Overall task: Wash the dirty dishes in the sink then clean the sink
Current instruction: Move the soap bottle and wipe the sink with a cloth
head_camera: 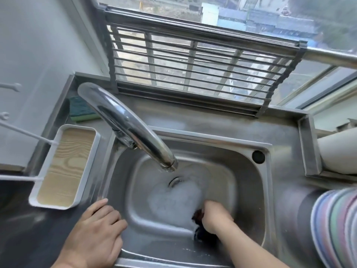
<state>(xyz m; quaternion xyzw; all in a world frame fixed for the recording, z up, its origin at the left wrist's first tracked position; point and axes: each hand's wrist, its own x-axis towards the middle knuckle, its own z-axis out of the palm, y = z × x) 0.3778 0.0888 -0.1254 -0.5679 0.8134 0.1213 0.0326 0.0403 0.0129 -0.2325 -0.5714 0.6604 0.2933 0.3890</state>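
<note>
Sink (193, 149) foam (173, 202) sits mid-basin, at about 10 o'clock from the right hand (214, 216), whose fingers pinch a dark scrubber (201, 225) (blurred) near the front wall. Left hand (96, 229) rests, fingers spread, on the front-left rim; the right is nearer.

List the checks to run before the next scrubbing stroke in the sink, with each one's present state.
1. Dishes out of the basin: ok, only foam lies in the sink.
2. Right hand grips the dark scrubber: ok.
3. Left hand braced on the sink's near-left rim: ok, fingers flat.
4. Drain uncovered: ok.
5. Water running from the faucet: cannot tell.
6. Washed plates stacked outside the sink, at right: ok.
</note>
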